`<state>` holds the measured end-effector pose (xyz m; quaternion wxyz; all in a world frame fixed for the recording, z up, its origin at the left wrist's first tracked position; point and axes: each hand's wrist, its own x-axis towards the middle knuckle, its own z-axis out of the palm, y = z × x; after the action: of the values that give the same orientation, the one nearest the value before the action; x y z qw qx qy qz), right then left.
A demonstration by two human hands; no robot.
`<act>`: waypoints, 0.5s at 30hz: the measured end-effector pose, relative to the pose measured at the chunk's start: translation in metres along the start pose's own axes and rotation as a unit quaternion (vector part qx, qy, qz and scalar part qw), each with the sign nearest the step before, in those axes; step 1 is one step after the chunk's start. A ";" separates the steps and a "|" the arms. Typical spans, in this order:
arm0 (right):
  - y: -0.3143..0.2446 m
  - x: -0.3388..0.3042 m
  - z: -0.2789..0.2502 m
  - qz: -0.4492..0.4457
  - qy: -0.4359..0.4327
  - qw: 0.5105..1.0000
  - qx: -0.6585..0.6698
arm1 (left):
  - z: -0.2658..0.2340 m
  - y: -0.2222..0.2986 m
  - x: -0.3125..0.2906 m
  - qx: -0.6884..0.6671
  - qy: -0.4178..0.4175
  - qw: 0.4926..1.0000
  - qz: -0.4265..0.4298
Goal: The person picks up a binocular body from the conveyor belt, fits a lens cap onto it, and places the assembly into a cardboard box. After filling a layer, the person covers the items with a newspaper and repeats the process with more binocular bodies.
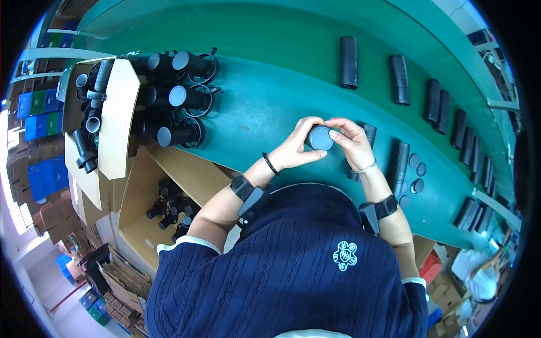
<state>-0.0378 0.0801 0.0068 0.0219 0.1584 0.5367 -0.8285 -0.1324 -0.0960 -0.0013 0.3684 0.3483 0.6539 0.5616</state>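
Observation:
A round dark grey cap (319,138) faces up between my two hands, over the green tabletop (248,135). My left hand (294,147) curls around its left side, thumb below and fingers above. The fingertips of my right hand (354,145) pinch its right edge. Whether the cap sits on a tube below cannot be seen. Just beyond my right wrist lies a black ribbed tube (369,134), partly hidden by that hand. Farther right, another black tube (401,163) lies beside several loose round caps (417,186).
Black cylindrical parts with grey ends and ring-shaped frames (189,98) stand in rows at left. Next to them, an open cardboard box (121,118) holds black tubes; a lower box (135,208) holds more parts. Several black tubes (349,62) line the table's far and right side.

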 end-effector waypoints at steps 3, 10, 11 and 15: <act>0.007 0.000 0.002 -0.027 -0.002 1.000 -0.008 | -0.001 -0.005 -0.004 0.013 0.012 1.000 0.014; 0.012 -0.005 -0.006 -0.021 -0.053 0.998 -0.008 | -0.005 -0.006 0.001 -0.212 0.018 0.977 -0.015; 0.012 -0.009 -0.009 0.013 -0.091 0.989 -0.120 | -0.005 -0.003 0.004 -0.353 0.029 0.935 -0.034; 0.020 -0.009 -0.029 -0.018 -0.020 0.996 -0.080 | 0.012 0.015 0.042 -0.507 0.097 0.855 -0.048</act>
<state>-0.0182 0.0963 -0.0185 0.0297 0.1300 0.6035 -0.7862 -0.1418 -0.0520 0.0091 0.4549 0.0251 0.3263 0.8282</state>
